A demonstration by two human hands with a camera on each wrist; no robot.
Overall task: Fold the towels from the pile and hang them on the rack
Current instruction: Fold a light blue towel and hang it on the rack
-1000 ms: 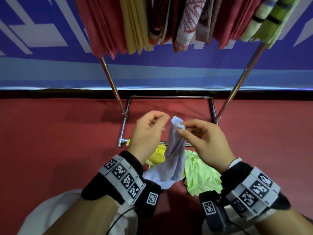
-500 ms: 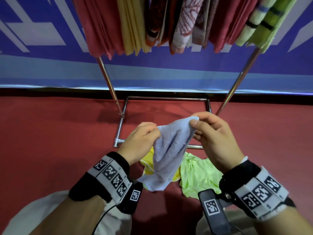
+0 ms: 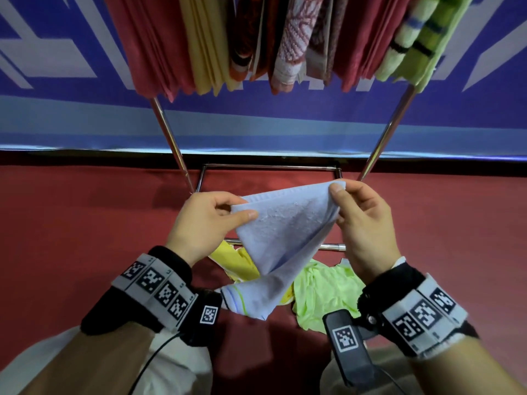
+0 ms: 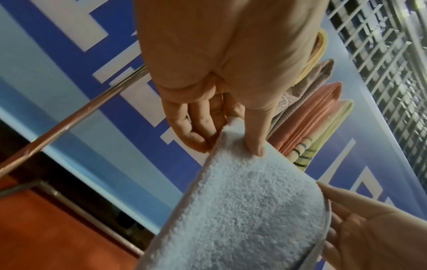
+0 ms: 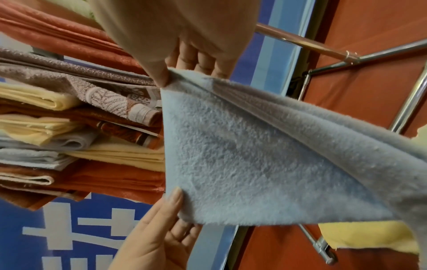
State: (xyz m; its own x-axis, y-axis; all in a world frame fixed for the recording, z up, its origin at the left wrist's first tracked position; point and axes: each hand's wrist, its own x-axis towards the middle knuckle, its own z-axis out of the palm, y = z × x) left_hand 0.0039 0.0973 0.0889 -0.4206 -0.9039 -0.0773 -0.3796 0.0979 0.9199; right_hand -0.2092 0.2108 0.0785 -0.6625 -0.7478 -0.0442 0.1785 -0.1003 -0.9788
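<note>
The blue towel [image 3: 285,232] hangs in the air between your hands, in front of the rack [image 3: 170,138] and above the pile [image 3: 313,280]. Its top edge is stretched from one hand to the other, a little higher on the right. Below that the cloth narrows and droops, and its striped end hangs low beside your left wrist.

Your left hand [image 3: 205,223] pinches the left corner, with the thumb lying on the near face of the cloth and the fingers curled behind it. Your right hand [image 3: 366,223] pinches the right corner the same way, thumb at the very corner and fingers folded behind. Both wrist views show these pinches close up, with a thumb tip pressed into the terry.

The pile under the towel is a yellow towel [image 3: 236,263] on the left and a green towel [image 3: 322,292] on the right. Both lie crumpled on the red surface [image 3: 71,238], right at the near bar of the rack's base.

From that base two slanted metal posts rise toward the top of the head view. Up there the hung towels [image 3: 291,41] sit folded side by side: red, yellow, patterned brown, then a green-and-white striped one at the right end.

Behind the rack stands a blue wall [image 3: 57,115] with white shapes. Each wrist wears a black band [image 3: 154,289] with square markers.
</note>
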